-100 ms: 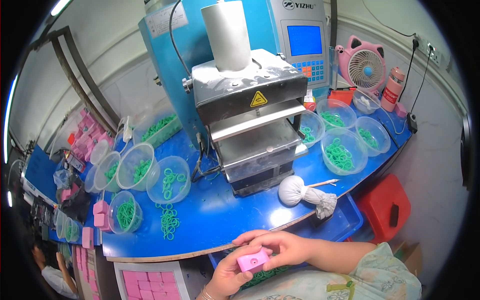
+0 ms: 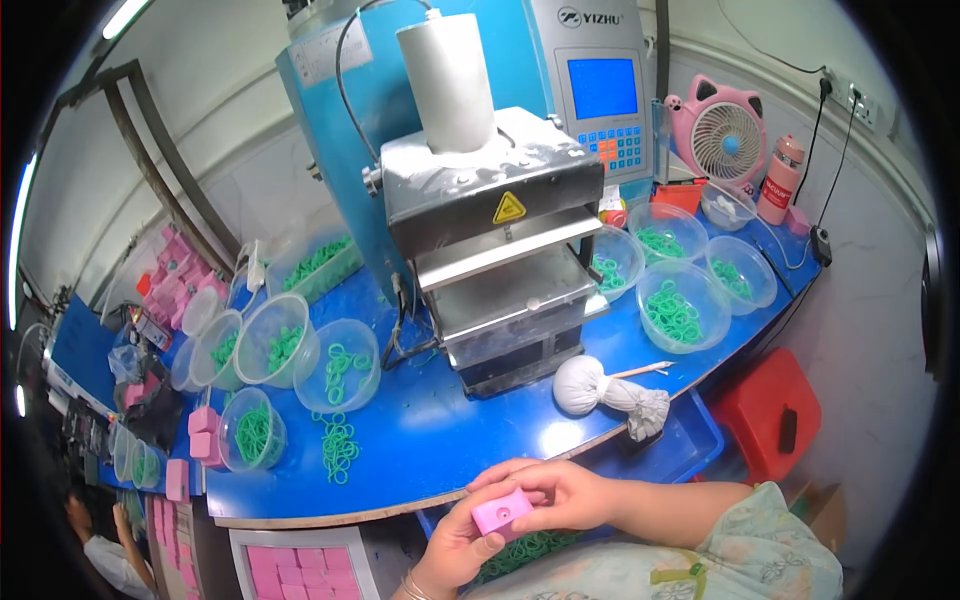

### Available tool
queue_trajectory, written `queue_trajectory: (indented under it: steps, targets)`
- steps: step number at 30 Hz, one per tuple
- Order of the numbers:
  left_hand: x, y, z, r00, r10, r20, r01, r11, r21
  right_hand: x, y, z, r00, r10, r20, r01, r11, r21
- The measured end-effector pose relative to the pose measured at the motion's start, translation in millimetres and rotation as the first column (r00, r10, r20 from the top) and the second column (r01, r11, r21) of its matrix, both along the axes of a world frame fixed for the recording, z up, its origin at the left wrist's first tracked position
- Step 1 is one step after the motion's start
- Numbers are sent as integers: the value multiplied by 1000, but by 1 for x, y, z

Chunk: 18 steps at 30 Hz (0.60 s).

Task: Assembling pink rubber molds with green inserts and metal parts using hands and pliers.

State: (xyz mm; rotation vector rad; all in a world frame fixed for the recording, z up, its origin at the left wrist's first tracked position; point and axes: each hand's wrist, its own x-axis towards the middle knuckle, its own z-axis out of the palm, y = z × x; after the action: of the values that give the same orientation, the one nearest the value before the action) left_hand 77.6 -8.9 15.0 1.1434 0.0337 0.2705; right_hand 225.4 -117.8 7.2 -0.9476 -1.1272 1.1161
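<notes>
Just off the table's front edge, both my hands close around a pink rubber-looking block (image 2: 497, 514) with a small round hole in its upper face. My left hand (image 2: 456, 538) wraps it from the left, thumb along the near side. My right hand (image 2: 568, 494) grips the right side, its thumb at the block's edge and its other fingers mostly hidden behind. Below the hands, partly covered by them, lie many green rings (image 2: 530, 552). Nearest on the table is a white cloth powder bag (image 2: 578, 386) with a tied neck, beside a thin wooden stick (image 2: 640, 370).
A press machine (image 2: 500, 180) with an open metal plate stands mid-table. Clear plastic bowls (image 2: 340, 365) of green rings flank it, with loose green rings (image 2: 338, 450) near the front edge. A blue tray (image 2: 700, 440), a red stool (image 2: 770, 410) and a pink fan (image 2: 722, 140) are at right.
The view has shifted slightly. The pink block is tilted a little differently between my hands, and both hands keep hold of it.
</notes>
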Motion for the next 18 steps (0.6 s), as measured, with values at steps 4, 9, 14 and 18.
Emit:
queue_trajectory:
  steps: [4,9,14,18]
  targets:
    - [-2,11,3,991,107,-83,-81,959,271,10,9,2,932,-141,334,130,990,54]
    - [13,18,50,841,516,160,-10,-281,960,55,23,49,887,-350,-300,296,932,-210]
    - [6,38,44,854,494,-164,288,-186,940,100,20,68,827,-321,-462,227,942,-248]
    - [-8,51,36,853,506,-131,170,-31,985,67,-12,63,882,-231,-411,169,969,-182]
